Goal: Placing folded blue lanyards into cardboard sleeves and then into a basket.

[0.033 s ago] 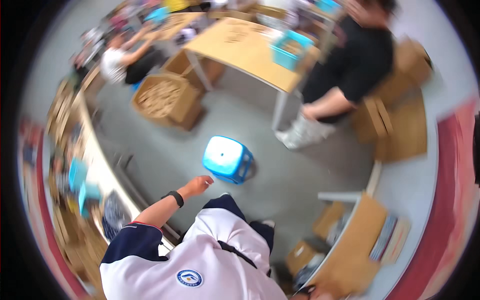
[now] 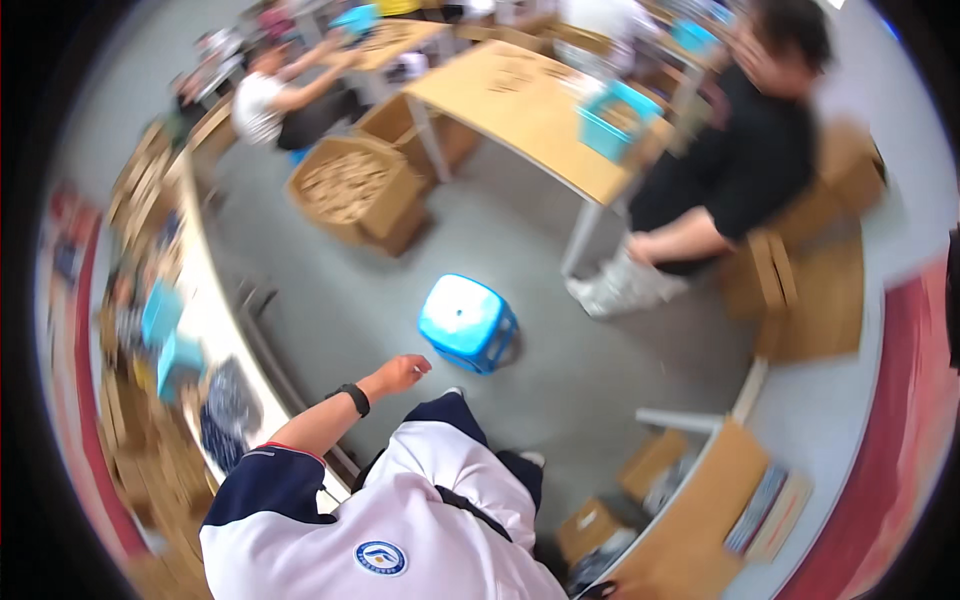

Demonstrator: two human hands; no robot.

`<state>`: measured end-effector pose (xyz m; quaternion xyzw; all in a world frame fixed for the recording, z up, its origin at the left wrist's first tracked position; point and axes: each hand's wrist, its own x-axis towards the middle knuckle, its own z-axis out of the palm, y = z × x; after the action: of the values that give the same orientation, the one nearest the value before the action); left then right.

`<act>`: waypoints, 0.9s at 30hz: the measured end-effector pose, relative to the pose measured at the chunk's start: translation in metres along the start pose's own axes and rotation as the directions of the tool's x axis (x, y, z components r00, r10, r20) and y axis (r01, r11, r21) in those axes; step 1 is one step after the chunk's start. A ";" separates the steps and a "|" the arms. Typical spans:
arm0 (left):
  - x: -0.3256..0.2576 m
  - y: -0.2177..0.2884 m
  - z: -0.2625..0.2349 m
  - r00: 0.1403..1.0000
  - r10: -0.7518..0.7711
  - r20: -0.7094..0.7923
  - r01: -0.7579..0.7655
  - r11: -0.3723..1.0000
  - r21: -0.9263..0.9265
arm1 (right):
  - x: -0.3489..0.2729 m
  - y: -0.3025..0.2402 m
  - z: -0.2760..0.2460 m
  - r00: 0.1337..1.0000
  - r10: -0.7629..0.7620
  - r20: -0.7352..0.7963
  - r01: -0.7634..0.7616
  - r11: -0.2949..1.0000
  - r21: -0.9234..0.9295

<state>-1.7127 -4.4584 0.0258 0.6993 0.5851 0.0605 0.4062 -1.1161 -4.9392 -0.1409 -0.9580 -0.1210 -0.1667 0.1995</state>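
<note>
My left hand [image 2: 403, 373] hangs in front of me at the end of a bent arm with a black band on the wrist. Its fingers are curled together; whether a small thing is between them is too blurred to tell. Just beyond and to the right of the fingertips, apart from them, a blue plastic stool [image 2: 463, 312] stands upright on the grey floor [image 2: 380, 300]. No part of my right hand can be made out; a dark shape shows at the lower edge by the near-right table.
A wooden-topped table [image 2: 500, 100] bears a turquoise basket [image 2: 612, 125]. A person in black [image 2: 750, 140] bends there over a pale plastic bag [image 2: 625, 285]. Cardboard boxes [image 2: 350, 185] stand far left. A long table [image 2: 215, 300] lines my left, a brown-topped table [image 2: 690, 530] my right.
The view has turned slightly, so the room's far part sits further right. A skin-toned patch at the lower edge by the near-right table has gone. My left hand stays near the stool.
</note>
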 end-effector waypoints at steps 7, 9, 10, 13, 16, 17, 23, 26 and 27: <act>-0.117 -0.081 -0.002 0.857 -0.435 -0.278 0.251 0.822 -0.512 | 0.027 -0.290 0.080 0.568 -0.597 0.566 0.214 0.772 0.599; -0.139 -0.120 0.001 0.811 -0.501 -0.300 0.329 0.817 -0.474 | -0.001 -0.399 0.085 0.406 -0.711 0.574 0.230 0.687 0.689; -0.148 -0.144 0.001 0.786 -0.538 -0.303 0.346 0.790 -0.506 | -0.028 -0.464 0.077 0.158 -0.745 0.648 0.333 0.658 0.675; -0.154 -0.192 -0.009 0.733 -0.599 -0.322 0.358 0.743 -0.566 | -0.100 -0.588 0.074 -0.185 -0.731 0.657 0.518 0.495 0.698; -0.152 -0.223 -0.053 0.675 -0.631 -0.382 0.310 0.713 -0.629 | -0.163 -0.660 0.100 -0.427 -0.714 0.555 0.599 0.237 0.765; -0.154 -0.233 -0.071 0.656 -0.645 -0.392 0.311 0.704 -0.638 | -0.186 -0.682 0.104 -0.536 -0.613 0.581 0.607 0.198 0.770; -0.149 -0.308 -0.141 0.617 -0.689 -0.380 0.155 0.580 -0.800 | -0.302 -0.814 0.168 -0.750 -0.220 0.624 0.651 -0.079 0.755; -0.152 -0.354 -0.166 0.566 -0.754 -0.333 0.228 0.531 -0.816 | -0.391 -0.895 0.194 -0.693 0.019 0.721 0.716 -0.103 0.691; -0.155 -0.373 -0.174 0.545 -0.774 -0.322 0.285 0.532 -0.797 | -0.433 -0.928 0.195 -0.748 -0.006 0.664 0.650 -0.207 0.731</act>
<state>-2.1443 -4.5116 -0.0366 0.2050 0.8197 0.3636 0.3923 -1.7365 -4.1012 -0.1512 -0.2807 -0.7953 0.3475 -0.4098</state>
